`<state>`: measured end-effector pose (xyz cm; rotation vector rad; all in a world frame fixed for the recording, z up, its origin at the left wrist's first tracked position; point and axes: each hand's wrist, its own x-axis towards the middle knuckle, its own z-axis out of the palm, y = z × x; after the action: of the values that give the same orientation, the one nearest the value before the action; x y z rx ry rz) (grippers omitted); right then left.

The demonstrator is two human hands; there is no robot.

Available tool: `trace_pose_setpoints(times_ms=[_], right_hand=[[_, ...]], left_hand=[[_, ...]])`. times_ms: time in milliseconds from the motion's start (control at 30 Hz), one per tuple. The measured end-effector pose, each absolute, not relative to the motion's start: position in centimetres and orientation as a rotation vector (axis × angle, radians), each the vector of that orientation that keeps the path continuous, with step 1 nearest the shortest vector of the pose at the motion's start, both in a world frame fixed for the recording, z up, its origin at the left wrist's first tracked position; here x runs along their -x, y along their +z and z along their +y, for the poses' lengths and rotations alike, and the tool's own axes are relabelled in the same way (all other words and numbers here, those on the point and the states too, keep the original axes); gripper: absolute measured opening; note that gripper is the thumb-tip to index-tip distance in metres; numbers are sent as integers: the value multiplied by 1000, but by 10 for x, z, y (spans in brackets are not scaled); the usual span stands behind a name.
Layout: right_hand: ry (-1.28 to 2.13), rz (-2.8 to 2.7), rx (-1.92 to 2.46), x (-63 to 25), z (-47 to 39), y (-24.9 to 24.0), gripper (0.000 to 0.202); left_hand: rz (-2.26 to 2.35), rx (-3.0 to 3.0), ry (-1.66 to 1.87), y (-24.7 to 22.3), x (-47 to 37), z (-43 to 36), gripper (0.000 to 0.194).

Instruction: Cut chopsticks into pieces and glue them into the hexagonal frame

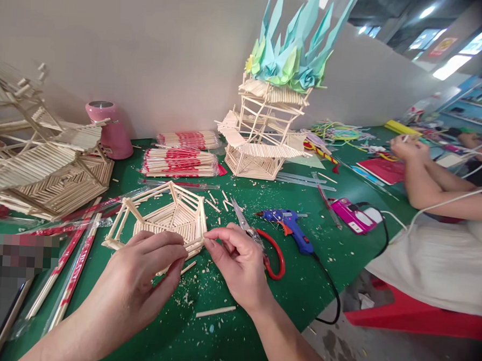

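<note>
Two hands at a stick frame [170,218] on a green table [232,339].
A loose stick [216,311] lies toward the near edge; beyond it, the left hand [145,272] curls over the frame's near side, what it grips impossible to tell, while the right hand [239,261] pinches the near right corner narrowly. The frame sits inward from the near edge, scissors [255,235] and a glue gun [293,226] rightward; toward the far edge are wrapped stick bundles [181,164] and a stick tower [270,151].

Left hand [147,275] partly hides the stick frame [172,219] — 1 model [61,179] (far left) cropped.
</note>
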<state>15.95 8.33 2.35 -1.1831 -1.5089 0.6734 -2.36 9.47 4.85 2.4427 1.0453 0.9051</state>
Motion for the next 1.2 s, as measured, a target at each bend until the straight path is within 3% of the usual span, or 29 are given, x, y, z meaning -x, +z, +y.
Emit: trace_pose_setpoints(times_ms=[1200], right_hand=[[870, -1386, 1141, -155, 72, 29, 23]], left_hand=[[1045, -2494, 920, 55, 21, 96, 18]])
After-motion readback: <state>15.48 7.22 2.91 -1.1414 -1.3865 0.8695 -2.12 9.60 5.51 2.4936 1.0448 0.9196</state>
